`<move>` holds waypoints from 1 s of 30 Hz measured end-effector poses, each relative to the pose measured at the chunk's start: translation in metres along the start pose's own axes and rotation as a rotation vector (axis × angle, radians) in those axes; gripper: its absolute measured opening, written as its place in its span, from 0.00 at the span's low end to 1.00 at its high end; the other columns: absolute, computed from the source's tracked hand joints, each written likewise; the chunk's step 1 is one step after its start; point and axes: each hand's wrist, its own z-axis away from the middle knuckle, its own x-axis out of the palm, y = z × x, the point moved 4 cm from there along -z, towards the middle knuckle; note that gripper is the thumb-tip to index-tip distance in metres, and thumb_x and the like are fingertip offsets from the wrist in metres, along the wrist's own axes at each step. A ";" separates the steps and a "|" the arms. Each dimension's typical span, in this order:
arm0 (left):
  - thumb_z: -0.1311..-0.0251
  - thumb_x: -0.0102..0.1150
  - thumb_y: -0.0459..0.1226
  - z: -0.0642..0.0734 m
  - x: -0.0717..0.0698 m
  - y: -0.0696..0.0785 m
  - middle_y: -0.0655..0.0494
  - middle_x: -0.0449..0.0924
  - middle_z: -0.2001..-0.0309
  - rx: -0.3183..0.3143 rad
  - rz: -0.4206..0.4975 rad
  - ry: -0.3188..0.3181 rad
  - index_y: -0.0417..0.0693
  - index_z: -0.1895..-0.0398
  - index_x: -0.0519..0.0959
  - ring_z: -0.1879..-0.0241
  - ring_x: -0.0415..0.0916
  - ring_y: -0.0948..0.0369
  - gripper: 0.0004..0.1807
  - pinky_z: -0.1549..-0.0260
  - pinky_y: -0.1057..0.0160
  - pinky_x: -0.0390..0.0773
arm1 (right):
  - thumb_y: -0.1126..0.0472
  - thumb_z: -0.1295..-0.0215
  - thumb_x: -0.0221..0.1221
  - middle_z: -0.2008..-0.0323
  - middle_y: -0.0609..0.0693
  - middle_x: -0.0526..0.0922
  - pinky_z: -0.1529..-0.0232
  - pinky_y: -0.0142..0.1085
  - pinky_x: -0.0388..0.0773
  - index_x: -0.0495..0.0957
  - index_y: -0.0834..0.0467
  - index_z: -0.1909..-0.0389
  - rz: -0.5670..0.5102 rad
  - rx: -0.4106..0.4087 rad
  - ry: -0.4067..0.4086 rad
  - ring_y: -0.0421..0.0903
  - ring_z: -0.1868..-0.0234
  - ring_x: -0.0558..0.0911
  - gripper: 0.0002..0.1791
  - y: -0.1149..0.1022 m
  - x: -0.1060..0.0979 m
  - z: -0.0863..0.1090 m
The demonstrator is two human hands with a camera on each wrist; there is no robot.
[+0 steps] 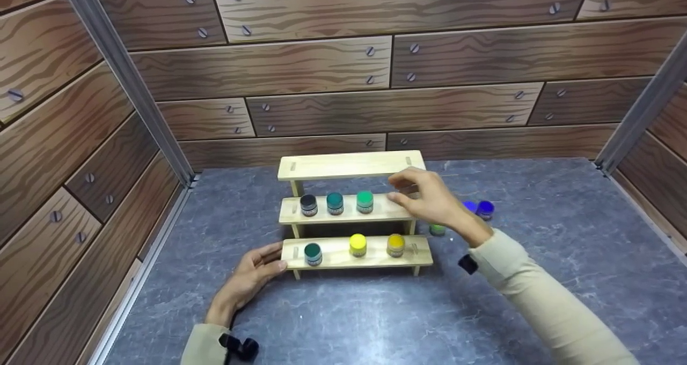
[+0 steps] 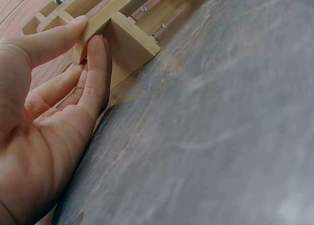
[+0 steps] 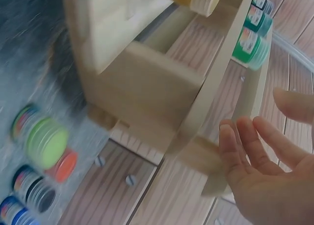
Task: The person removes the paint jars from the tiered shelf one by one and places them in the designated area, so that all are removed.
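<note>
A three-step wooden rack stands on the grey marbled table. My left hand pinches the left end of its lowest step between thumb and fingers, seen close in the left wrist view. At the right end of the middle step, my right hand hovers with thumb and fingers apart, holding nothing. Along that step sit a black paint jar, a teal one and a green one. The lowest step carries a dark green jar, a yellow jar and an amber jar.
Loose paint jars stand on the table right of the rack: a light green one, an orange one, a dark one and a blue one. Wood-patterned walls enclose the table at the back and sides.
</note>
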 end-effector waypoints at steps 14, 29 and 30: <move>0.28 0.61 0.27 -0.001 0.000 -0.001 0.27 0.69 0.27 0.013 -0.001 -0.012 0.18 0.21 0.52 0.38 0.81 0.57 0.40 0.36 0.63 0.82 | 0.62 0.29 0.69 0.45 0.62 0.87 0.38 0.48 0.86 0.79 0.69 0.36 -0.087 0.012 -0.132 0.58 0.45 0.87 0.25 -0.009 0.038 -0.016; 0.30 0.62 0.27 0.000 0.000 -0.001 0.25 0.68 0.27 0.001 0.011 0.016 0.17 0.21 0.51 0.40 0.82 0.58 0.42 0.36 0.62 0.82 | 0.61 0.30 0.71 0.48 0.58 0.88 0.44 0.46 0.88 0.83 0.64 0.40 -0.038 0.024 -0.089 0.52 0.50 0.88 0.20 -0.013 0.041 -0.015; 0.29 0.62 0.27 0.000 0.000 -0.002 0.25 0.68 0.27 -0.001 0.011 0.013 0.17 0.21 0.51 0.40 0.82 0.58 0.42 0.35 0.62 0.82 | 0.61 0.30 0.71 0.49 0.58 0.88 0.44 0.45 0.88 0.83 0.65 0.41 -0.045 0.025 -0.087 0.52 0.50 0.88 0.20 -0.012 0.040 -0.014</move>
